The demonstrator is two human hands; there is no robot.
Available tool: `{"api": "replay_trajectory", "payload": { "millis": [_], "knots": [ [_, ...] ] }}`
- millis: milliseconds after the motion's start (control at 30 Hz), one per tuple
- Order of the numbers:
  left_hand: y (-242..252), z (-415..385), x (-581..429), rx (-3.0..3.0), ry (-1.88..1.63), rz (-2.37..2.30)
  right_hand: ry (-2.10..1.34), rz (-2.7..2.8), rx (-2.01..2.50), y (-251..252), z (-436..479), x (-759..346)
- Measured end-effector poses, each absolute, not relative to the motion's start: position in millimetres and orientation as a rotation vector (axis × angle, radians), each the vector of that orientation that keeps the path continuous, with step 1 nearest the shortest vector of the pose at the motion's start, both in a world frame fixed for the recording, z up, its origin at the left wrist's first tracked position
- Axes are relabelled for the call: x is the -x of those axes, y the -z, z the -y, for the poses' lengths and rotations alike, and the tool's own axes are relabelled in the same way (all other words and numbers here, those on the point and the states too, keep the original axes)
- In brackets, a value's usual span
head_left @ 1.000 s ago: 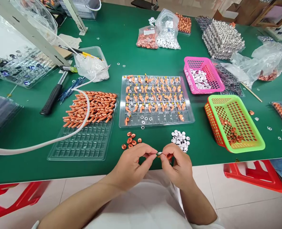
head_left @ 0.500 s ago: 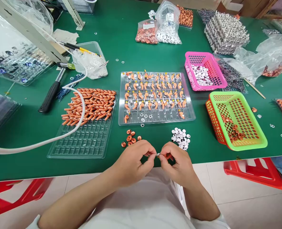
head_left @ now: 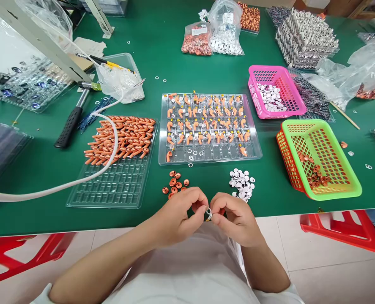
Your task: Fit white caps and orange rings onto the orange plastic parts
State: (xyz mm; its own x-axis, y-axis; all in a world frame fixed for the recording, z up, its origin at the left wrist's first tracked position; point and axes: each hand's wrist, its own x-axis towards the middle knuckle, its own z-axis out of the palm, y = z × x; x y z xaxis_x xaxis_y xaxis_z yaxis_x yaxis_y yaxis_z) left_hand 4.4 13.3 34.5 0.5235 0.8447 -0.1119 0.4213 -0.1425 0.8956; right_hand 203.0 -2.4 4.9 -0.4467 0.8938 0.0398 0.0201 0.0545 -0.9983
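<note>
Just beyond the table's front edge, my left hand (head_left: pixel 182 217) and my right hand (head_left: pixel 238 217) meet at the fingertips. Between them is a small white ring-shaped piece (head_left: pixel 209 213), pinched from both sides. A bit of yellow shows at its lower end; the fingers hide the rest. Small round copper-brown pieces (head_left: pixel 173 182) lie beyond my left hand. White discs (head_left: pixel 242 181) are heaped beyond my right hand. Farther in, a clear compartment tray (head_left: pixel 257 147) bears rows of curved orange parts and a few loose white rings.
At left, a clear tray (head_left: pixel 101 190) carries stacked copper-brown parts, with a white tube (head_left: pixel 88 181) arching over it. A hammer (head_left: pixel 69 126) lies farther left. Pink (head_left: pixel 260 101) and green (head_left: pixel 346 181) baskets stand at right. Filled bags (head_left: pixel 227 33) sit at the back.
The small piece between my fingertips has turned, so its ring opening now faces the camera. My hands stay close together, and the view has shifted slightly.
</note>
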Motion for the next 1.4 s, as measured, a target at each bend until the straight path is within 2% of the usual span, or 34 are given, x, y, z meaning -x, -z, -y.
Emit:
{"api": "replay_trajectory", "payload": {
  "millis": [300, 500, 600, 767, 900, 1000, 1133, 1400],
  "knots": [
    [-45, -81, 5, -2.31, -0.612, -1.505, -1.529, 1.48, 0.86, 3, 9, -202],
    [-30, -133, 2, -2.555, -0.178, -1.507, -1.494, 1.485, 0.863, 3, 14, -207],
    [-20, -143, 4, -2.651, -0.082, -1.448, -1.466, 1.462, 0.89, 2, 18, -218],
    [-18, -138, -4, -2.731, -0.263, -1.42, -1.461, 1.428, 0.836, 1, 26, -238],
    [-25, -117, -32, -2.655, -0.416, -1.202, -1.459, 1.41, 0.839, 4, 30, -245],
    [-23, -107, -57, -2.611, -0.3, -1.011, -1.455, 1.41, 0.846, 6, 31, -244],
    [-17, -106, -79, -2.593, -0.09, -1.0, -1.445, 1.429, 0.849, 6, 32, -244],
    [-16, -106, -88, -2.574, 0.014, -1.033, -1.439, 1.426, 0.885, 8, 34, -247]
  ]
}}
